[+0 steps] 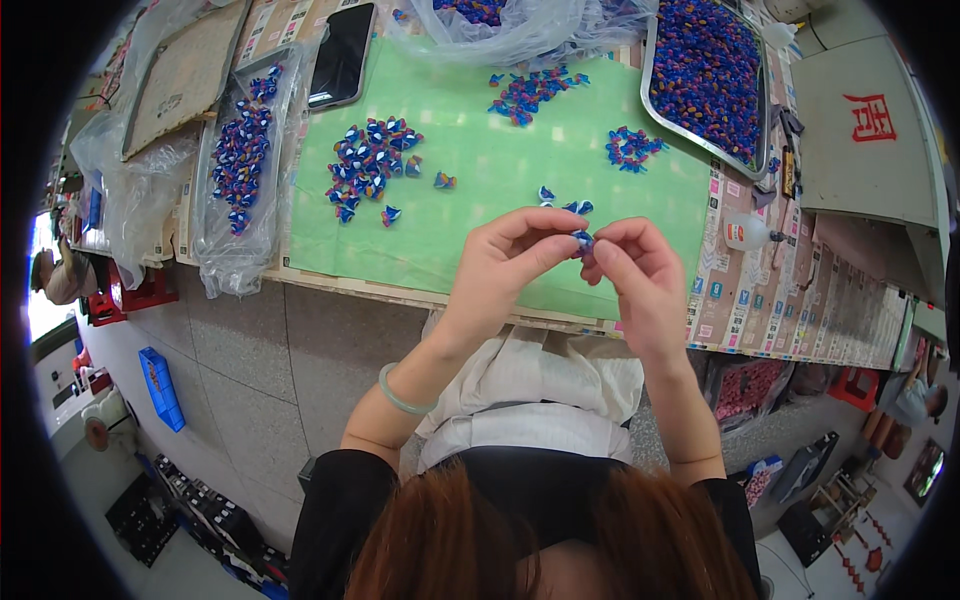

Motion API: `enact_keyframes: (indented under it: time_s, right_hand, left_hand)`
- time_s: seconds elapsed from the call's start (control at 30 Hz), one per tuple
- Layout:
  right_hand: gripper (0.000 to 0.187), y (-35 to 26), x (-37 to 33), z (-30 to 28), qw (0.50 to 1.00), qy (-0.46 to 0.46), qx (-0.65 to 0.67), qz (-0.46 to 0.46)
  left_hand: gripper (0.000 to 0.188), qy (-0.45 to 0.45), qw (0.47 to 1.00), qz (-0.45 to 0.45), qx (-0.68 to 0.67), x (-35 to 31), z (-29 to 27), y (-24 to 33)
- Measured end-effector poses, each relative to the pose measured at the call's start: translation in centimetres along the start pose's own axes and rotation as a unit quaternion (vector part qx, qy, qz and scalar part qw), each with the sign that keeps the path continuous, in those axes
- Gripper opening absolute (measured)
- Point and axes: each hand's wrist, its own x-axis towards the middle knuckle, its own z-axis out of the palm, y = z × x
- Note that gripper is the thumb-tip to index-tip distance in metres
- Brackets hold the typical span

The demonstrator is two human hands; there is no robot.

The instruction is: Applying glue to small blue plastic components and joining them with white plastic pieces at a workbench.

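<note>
Between the fingertips of both hands is a small blue-and-white plastic piece point(582, 241), held over the near edge of a green cloth point(470, 150). My left hand point(515, 258) pinches it from one side, thumb against forefinger. My right hand point(640, 275) pinches it from the other, its remaining fingers curled. Just beyond the fingertips lie a few similar blue-and-white pieces point(546, 195). A larger heap of blue, white and orange pieces point(370, 160) rests on the cloth to the left. Small blue-and-red parts point(632, 149) sit in a cluster at the right, with another pile point(535, 92) farther back.
A metal tray point(655, 105) full of blue and orange parts stands at the back right. At left are a plastic-lined tray point(205, 185) of pieces and a black phone point(342, 57). A small white bottle point(742, 232) lies right of the cloth. Clear plastic bagging point(540, 40) covers the back.
</note>
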Motion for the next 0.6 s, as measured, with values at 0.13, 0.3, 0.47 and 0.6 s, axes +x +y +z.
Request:
enact_keyframes:
  time_s: [0.13, 0.3, 0.47, 0.6]
  right_hand:
    - [0.012, -0.1, -0.4, 0.6, 0.988, 0.006, -0.108, -0.110]
    - [0.011, 0.1, -0.4, 0.3, 0.907, 0.013, -0.320, -0.274]
    - [0.011, 0.3, -0.4, 0.3, 0.897, 0.017, -0.345, -0.276]
    - [0.019, 0.9, 0.0, -0.3, 0.861, 0.004, -0.418, -0.290]
  left_hand:
    - [0.017, 0.002, 0.985, -0.078, -0.153, -0.1, 0.2, 0.1]
    - [0.017, -0.003, 0.984, -0.104, -0.148, -0.2, -0.1, 0.0]
    - [0.016, -0.009, 0.987, -0.097, -0.128, -0.2, -0.3, -0.1]
    - [0.014, 0.028, 0.994, -0.101, -0.016, 0.4, -1.2, -0.1]
